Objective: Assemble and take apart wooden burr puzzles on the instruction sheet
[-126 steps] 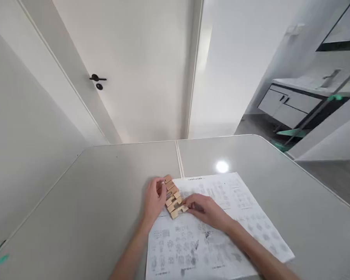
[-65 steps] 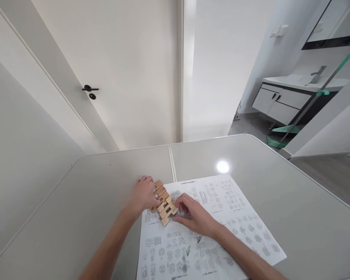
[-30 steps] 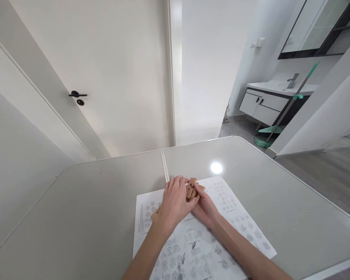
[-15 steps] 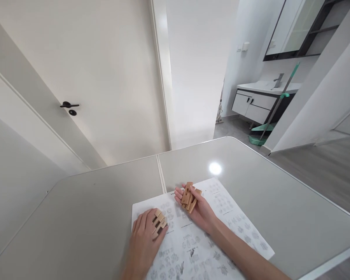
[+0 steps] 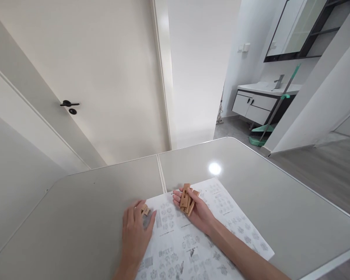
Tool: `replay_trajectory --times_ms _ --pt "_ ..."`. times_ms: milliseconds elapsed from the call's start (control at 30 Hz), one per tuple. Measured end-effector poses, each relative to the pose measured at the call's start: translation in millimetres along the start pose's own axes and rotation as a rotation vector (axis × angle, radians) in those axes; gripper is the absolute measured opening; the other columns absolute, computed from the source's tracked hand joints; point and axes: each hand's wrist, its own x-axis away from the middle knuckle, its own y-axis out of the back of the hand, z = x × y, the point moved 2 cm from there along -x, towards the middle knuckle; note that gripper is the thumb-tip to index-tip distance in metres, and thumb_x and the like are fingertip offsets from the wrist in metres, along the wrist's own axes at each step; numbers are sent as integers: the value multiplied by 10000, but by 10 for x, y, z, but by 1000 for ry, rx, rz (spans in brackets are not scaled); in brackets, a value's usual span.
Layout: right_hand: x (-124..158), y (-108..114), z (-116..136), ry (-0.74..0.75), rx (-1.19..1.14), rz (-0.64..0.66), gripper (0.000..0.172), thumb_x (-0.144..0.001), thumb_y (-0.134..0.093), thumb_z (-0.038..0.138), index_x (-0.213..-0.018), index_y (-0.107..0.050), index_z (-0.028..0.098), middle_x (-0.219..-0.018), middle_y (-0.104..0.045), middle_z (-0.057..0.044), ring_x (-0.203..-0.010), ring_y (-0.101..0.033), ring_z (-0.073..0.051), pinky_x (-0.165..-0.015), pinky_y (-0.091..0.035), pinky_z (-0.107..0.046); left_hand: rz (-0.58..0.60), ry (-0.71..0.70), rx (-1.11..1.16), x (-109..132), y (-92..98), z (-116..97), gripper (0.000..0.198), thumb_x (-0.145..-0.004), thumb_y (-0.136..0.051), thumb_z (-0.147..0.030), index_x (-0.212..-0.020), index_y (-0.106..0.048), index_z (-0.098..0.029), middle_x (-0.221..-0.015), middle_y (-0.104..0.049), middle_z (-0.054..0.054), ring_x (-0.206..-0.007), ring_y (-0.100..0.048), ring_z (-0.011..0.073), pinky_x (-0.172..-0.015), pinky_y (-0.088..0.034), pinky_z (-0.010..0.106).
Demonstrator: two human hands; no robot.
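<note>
My right hand [image 5: 198, 212] lies palm up on a printed instruction sheet [image 5: 198, 237] and cradles a few notched wooden puzzle pieces [image 5: 187, 199] in its curled fingers. My left hand [image 5: 135, 233] rests flat at the sheet's left edge, fingers stretched over other wooden pieces [image 5: 145, 210] that peek out by the fingertips. The sheet shows rows of small puzzle diagrams. Both hands are on a grey table [image 5: 90, 210].
A seam [image 5: 161, 175] runs down the table's middle to the sheet. A lamp's glare [image 5: 215, 168] shines on the tabletop behind the sheet. Beyond stand a white door with a black handle [image 5: 69, 104], a washbasin cabinet [image 5: 256, 105] and a green mop [image 5: 275, 109].
The joined block of wooden pieces has been split: my right hand lifted part of it palm up, my left hand slid the other pieces leftward to the sheet's edge.
</note>
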Motion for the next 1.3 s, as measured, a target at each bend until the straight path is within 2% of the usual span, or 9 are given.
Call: replay_trajectory --times_ms 67,167,267,333,433,533,767,967,1300 --pt "20 -30 -13 10 59 17 279 -961 -707 420 -1076 -699 166 -1130 -763 -121 -1142 -704 -276 -1057 -522 -455 92 6 158 -6 -37 -236 298 -974 -534 -489 -1106 -619 -235 -1119 -681 88 -1017 -662 269 -918 -534 419" --pt "69 -90 -23 15 163 70 330 -944 -723 467 -1099 -694 177 -1120 -769 -113 -1138 -698 -282 -1002 -538 -446 341 87 327 -67 -146 -558 287 -994 -498 -502 -982 -617 -241 -911 -700 40 -784 -669 217 -696 -533 328" --pt "113 -136 -23 11 229 110 367 -926 -730 507 -1117 -684 197 -1201 -749 -112 -1108 -699 -283 -915 -563 -419 494 153 464 -160 -263 -756 328 -990 -490 -530 -998 -624 -231 -937 -742 45 -796 -692 217 -644 -502 300" --pt "124 -152 -19 16 259 123 388 -918 -730 528 -1126 -680 205 -1258 -728 -115 -1071 -704 -282 -824 -576 -390 552 167 524 -199 -330 -811 359 -986 -486 -546 -926 -629 -221 -843 -742 36 -734 -687 211 -603 -472 286" --pt "124 -171 -11 26 301 162 403 -927 -709 542 -1154 -671 212 -1278 -715 -123 -1006 -710 -276 -672 -560 -336 563 194 599 -210 -385 -804 390 -977 -490 -562 -843 -610 -215 -646 -666 -5 -603 -642 191 -571 -443 276" --pt "122 -183 -5 25 350 189 436 -923 -696 571 -1139 -679 192 -1179 -741 -140 -944 -710 -280 -606 -539 -321 550 236 661 -188 -392 -738 376 -969 -505 -565 -911 -620 -212 -636 -659 -20 -568 -634 178 -574 -445 267" --pt "94 -114 63 147 358 -15 372 -861 -786 545 -960 -686 200 -1015 -753 -79 -951 -725 -252 -793 -582 -340 532 323 766 -67 -382 -558 385 -1008 -437 -558 -820 -497 -227 -604 -566 -52 -491 -510 128 -542 -410 240" --pt "88 -94 113 130 305 -92 340 -885 -779 492 -1027 -678 201 -1034 -765 -93 -860 -760 -250 -742 -625 -383 526 331 919 10 -408 -477 374 -1031 -396 -542 -897 -525 -218 -621 -361 -73 -537 -358 118 -505 -312 215" --pt "102 -57 85 29 318 -89 322 -873 -811 407 -1049 -696 164 -897 -764 -58 -767 -758 -189 -744 -620 -282 495 363 983 21 -354 -486 424 -977 -478 -584 -900 -608 -189 -608 -312 -73 -514 -260 97 -459 -229 208"
